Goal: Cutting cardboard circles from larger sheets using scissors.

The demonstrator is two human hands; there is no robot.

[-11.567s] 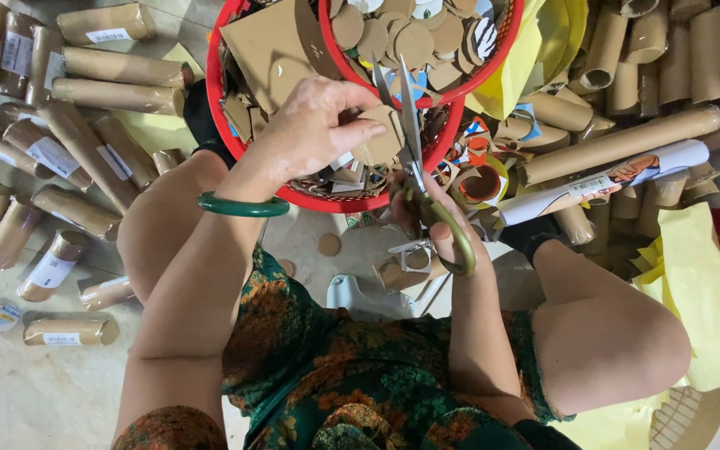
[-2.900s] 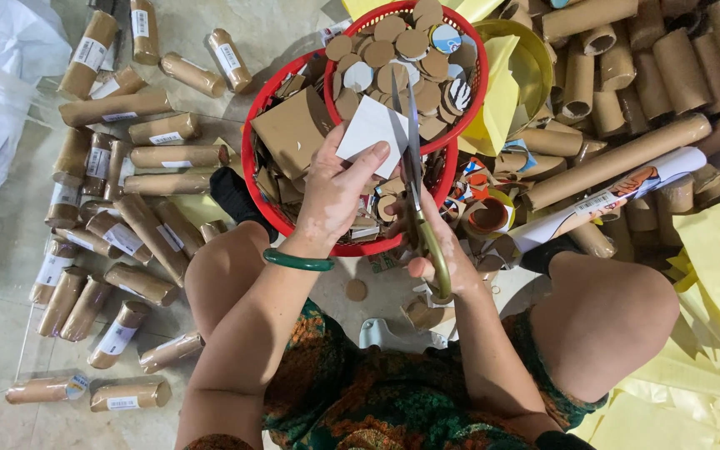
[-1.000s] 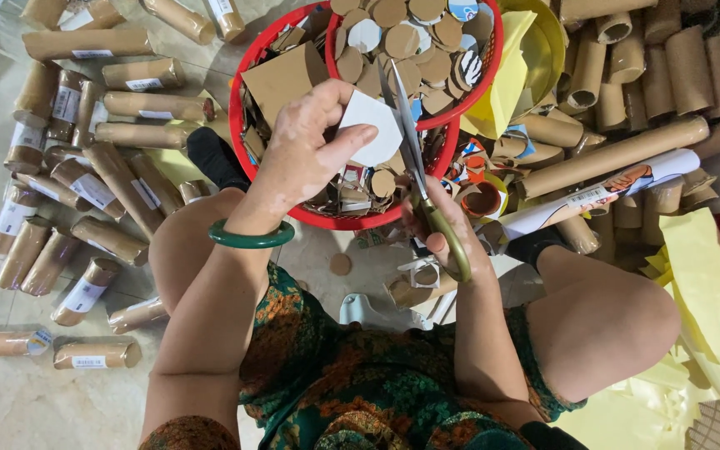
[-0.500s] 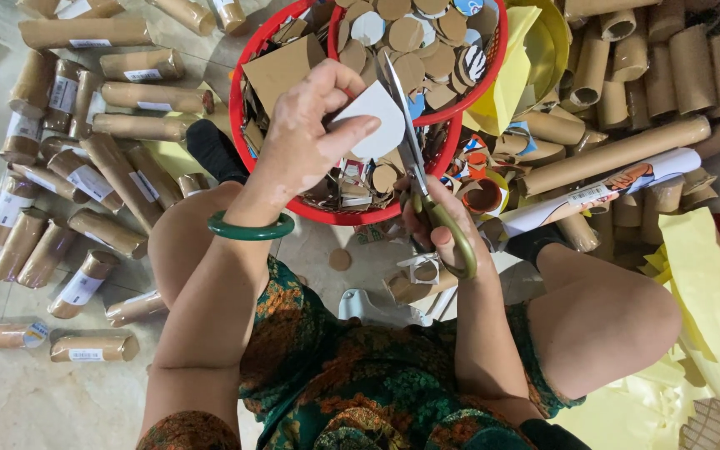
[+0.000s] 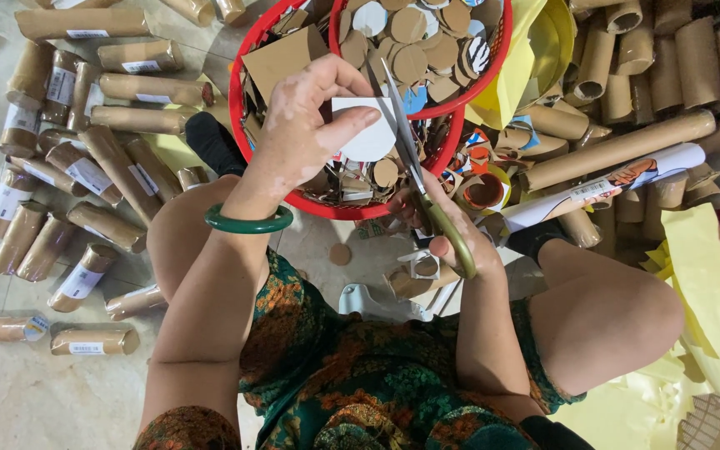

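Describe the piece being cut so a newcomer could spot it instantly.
Find the red basket at top centre, full of brown cardboard scraps. Just above its near rim, the left hand pinches a white card piece with the scissors against its right side. It is the only plain white, partly rounded piece among brown discs.

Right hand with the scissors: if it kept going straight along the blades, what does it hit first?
The right hand points its scissors up the picture. The blades are already at the white card piece held by the left hand. Past that, probably the cardboard discs in the red basket, though depth is unclear.
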